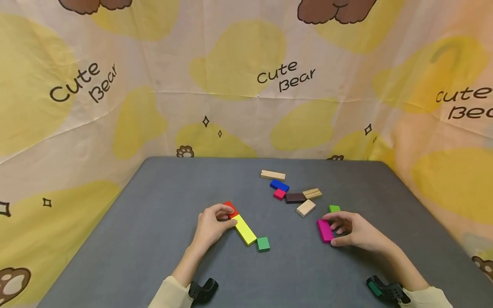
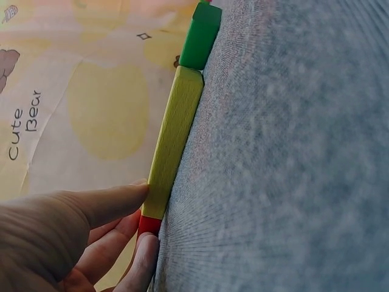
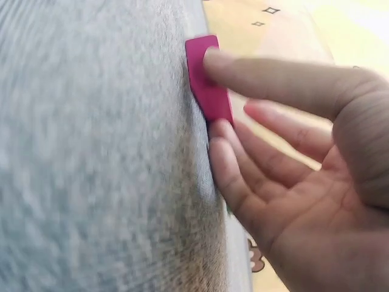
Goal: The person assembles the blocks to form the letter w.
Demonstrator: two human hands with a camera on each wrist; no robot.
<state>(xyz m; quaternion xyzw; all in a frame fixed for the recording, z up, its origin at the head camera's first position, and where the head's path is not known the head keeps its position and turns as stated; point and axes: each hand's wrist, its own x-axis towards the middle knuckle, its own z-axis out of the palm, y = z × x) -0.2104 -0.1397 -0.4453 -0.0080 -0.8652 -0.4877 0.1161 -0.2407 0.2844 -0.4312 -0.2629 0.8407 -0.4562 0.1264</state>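
My left hand (image 1: 210, 223) grips the red block (image 1: 235, 212), its fingers curled about the far end. The thumb rests against the side of the yellow block (image 1: 245, 231), which lies end to end with the red one. At the yellow block's near end sits a green block (image 1: 263, 244), also visible in the left wrist view. On the right, my right hand (image 1: 360, 231) pinches a magenta block (image 1: 325, 231) between thumb and fingers, low over the grey tabletop. The right wrist view shows the magenta block (image 3: 208, 85) slightly blurred, its edge close to the surface.
Just behind the right hand lies a light green block (image 1: 334, 208), partly hidden. Farther back are a blue block (image 1: 279, 185), a pinkish-red block (image 1: 279, 194), a dark brown block (image 1: 295, 198) and several plain wooden blocks (image 1: 306, 208). A patterned cloth (image 1: 239, 64) hangs behind the table.
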